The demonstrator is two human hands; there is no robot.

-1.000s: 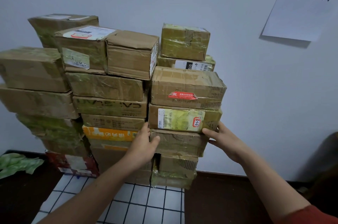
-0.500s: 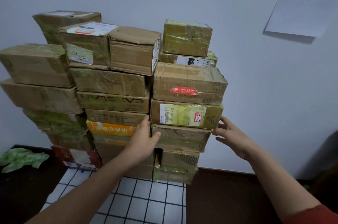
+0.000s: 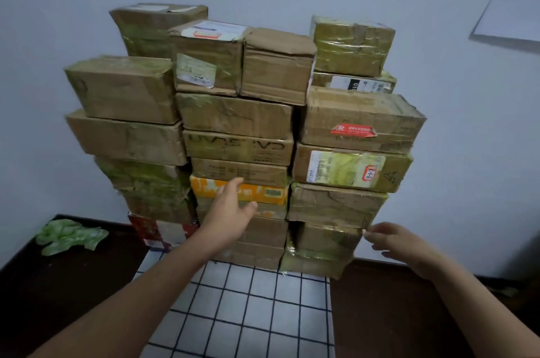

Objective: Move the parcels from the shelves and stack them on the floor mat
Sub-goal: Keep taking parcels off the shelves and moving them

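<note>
Several taped brown cardboard parcels stand stacked in three columns against the white wall, on a white floor mat (image 3: 248,314) with a dark grid. In the right column, a parcel with a yellow-green label (image 3: 350,170) rests on a creased brown parcel (image 3: 333,205). My left hand (image 3: 228,211) hovers open in front of an orange parcel (image 3: 263,192) in the middle column, not gripping it. My right hand (image 3: 400,243) is open and empty, just right of the right column's lower parcels, apart from them.
Dark floor (image 3: 58,299) lies on both sides of the mat. A crumpled green bag (image 3: 70,236) sits on the floor at the left by the wall. A white paper sheet (image 3: 514,7) hangs on the wall at the upper right.
Both hands have come off the creased parcel in the right column and drawn back. The right hand dropped lower; the left shifted left, in front of the orange parcel.
</note>
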